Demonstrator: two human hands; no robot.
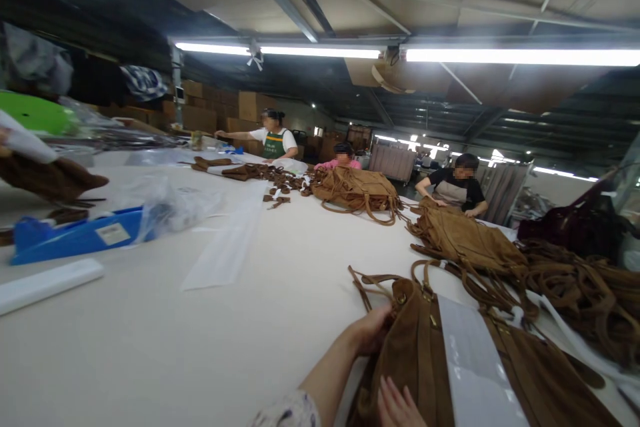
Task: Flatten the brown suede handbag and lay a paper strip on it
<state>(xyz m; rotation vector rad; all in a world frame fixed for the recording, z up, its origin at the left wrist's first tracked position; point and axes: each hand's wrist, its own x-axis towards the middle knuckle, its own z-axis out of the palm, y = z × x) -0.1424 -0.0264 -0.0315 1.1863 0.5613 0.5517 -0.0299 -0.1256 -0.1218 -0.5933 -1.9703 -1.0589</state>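
Note:
A brown suede-like handbag (415, 353) lies in front of me at the lower right, with a white paper strip (473, 360) across its face. My left hand (373, 332) grips the bag's side near the top corner, its fingertips partly hidden by the material. Lower down, my right hand (397, 403) rests on the same side panel with fingers stretched out; the rest of it is cut off by the frame. Thin handles (425, 273) and cords extend from the top of the bag.
More brown bags (357, 190) lie farther along the white table (280, 287), with brown straps (590, 293) heaped at right. A blue tape dispenser (75, 235), clear plastic (175, 203) and a white roll (50, 283) are at left. Several people work across the table.

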